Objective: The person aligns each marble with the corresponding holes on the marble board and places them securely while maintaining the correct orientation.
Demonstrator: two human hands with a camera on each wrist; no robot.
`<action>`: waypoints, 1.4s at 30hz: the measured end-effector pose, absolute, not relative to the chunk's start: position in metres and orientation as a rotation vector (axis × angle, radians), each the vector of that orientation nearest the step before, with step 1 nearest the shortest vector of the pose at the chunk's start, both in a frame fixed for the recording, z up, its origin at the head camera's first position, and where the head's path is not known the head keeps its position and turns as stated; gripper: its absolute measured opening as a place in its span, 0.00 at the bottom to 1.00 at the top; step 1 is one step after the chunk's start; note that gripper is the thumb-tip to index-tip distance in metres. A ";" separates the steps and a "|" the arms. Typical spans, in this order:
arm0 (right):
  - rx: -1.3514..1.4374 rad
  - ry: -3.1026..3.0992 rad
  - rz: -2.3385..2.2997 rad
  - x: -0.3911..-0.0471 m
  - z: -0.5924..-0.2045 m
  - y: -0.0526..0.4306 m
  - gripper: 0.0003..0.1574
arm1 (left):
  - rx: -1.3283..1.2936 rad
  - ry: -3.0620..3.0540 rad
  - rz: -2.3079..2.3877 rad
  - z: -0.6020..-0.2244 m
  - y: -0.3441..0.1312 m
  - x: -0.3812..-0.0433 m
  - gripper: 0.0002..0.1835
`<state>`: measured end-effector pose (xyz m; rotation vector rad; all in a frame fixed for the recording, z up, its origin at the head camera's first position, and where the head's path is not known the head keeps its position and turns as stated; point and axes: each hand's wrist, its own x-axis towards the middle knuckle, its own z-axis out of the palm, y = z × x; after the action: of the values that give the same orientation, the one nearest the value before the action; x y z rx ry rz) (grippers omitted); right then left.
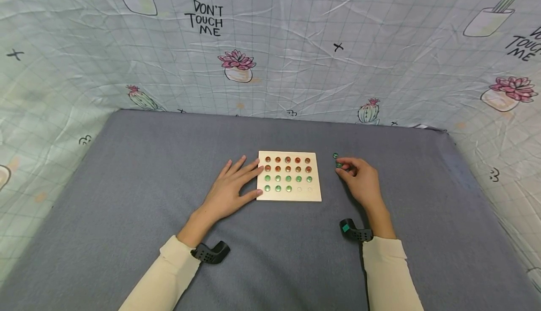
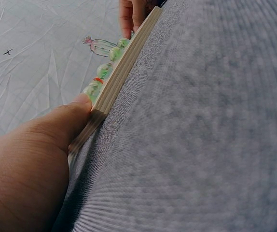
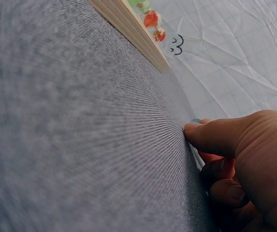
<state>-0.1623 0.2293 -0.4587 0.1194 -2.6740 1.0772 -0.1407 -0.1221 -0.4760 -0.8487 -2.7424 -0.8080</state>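
Note:
A pale wooden board [image 1: 289,201] lies flat on the grey cloth, with rows of red-orange glass marbles [image 1: 288,159] at the back and green ones [image 1: 288,178] nearer the front. Two hollows [image 1: 304,189] at the front right hold no marble. My left hand [image 1: 230,192] has its fingers spread, and its fingertips and thumb touch the board's left edge. To the right of the board, my right hand [image 1: 362,179] pinches a green marble [image 1: 339,165] between thumb and index finger, low over the cloth. In the right wrist view the fingers mostly hide that marble.
Just behind the right fingertips sits one more green marble [image 1: 336,155] on the cloth. Grey cloth [image 1: 169,160] covers the table around the board. A printed white curtain [image 1: 287,66] hangs at the back and both sides. Each wrist wears a black camera mount [image 1: 211,252].

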 end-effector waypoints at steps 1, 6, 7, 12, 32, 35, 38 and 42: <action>0.124 -2.671 1.075 -0.162 -0.459 0.229 0.13 | -0.849 -2.740 -0.804 -0.476 -0.122 -0.141 0.33; 0.137 -2.671 1.065 -0.162 -0.459 0.229 0.13 | -0.851 -2.730 -0.791 -0.476 -0.122 -0.141 0.33; 0.137 -2.673 1.064 -0.162 -0.459 0.230 0.13 | -0.852 -2.730 -0.792 -0.476 -0.122 -0.141 0.33; 0.129 -2.683 1.061 -0.163 -0.460 0.231 0.13 | -0.853 -2.728 -0.799 -0.477 -0.122 -0.141 0.32; 0.117 -2.711 1.094 -0.162 -0.459 0.232 0.12 | -0.855 -2.729 -0.786 -0.476 -0.122 -0.141 0.33; 0.120 -2.712 1.097 -0.163 -0.459 0.233 0.12 | -0.855 -2.729 -0.784 -0.475 -0.122 -0.140 0.34; 0.119 -2.717 1.095 -0.163 -0.460 0.233 0.12 | -0.855 -2.730 -0.784 -0.475 -0.122 -0.140 0.33; 0.122 -2.719 1.093 -0.163 -0.460 0.233 0.12 | -0.854 -2.733 -0.790 -0.475 -0.122 -0.141 0.33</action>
<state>-0.1629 0.2328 -0.4604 0.1220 -2.7190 1.0926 -0.1407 -0.1219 -0.4753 -0.8540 -2.7333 -0.7897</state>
